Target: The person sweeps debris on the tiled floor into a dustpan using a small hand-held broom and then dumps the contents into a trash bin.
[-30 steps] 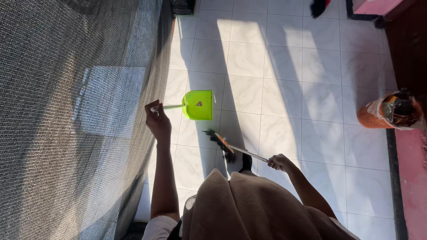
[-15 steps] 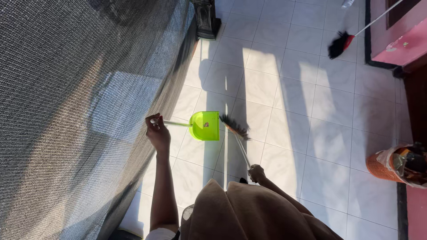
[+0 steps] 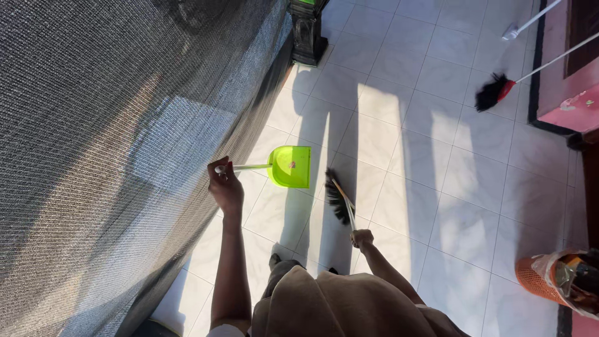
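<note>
My left hand point(image 3: 224, 186) grips the pale handle of a lime green dustpan point(image 3: 291, 166), whose pan rests flat on the white tiled floor point(image 3: 437, 181) with a small pink scrap in it. My right hand point(image 3: 361, 238) holds the thin stick of a small broom point(image 3: 339, 198). Its dark bristles sit on the tiles just right of the dustpan's open edge, a little apart from it. My brown skirt fills the bottom of the view.
A grey mesh screen point(image 3: 112, 156) runs along the left. A dark pedestal point(image 3: 307, 31) stands at the top. A second broom point(image 3: 493, 92) and a mop stick lean by a pink ledge point(image 3: 571, 93). An orange basket with a bag point(image 3: 552, 278) sits low right.
The dustpan stays on the floor in my left hand. The broom swept toward the pan, touched its edge half a second ago, and now has drawn back slightly. The view has tilted forward.
</note>
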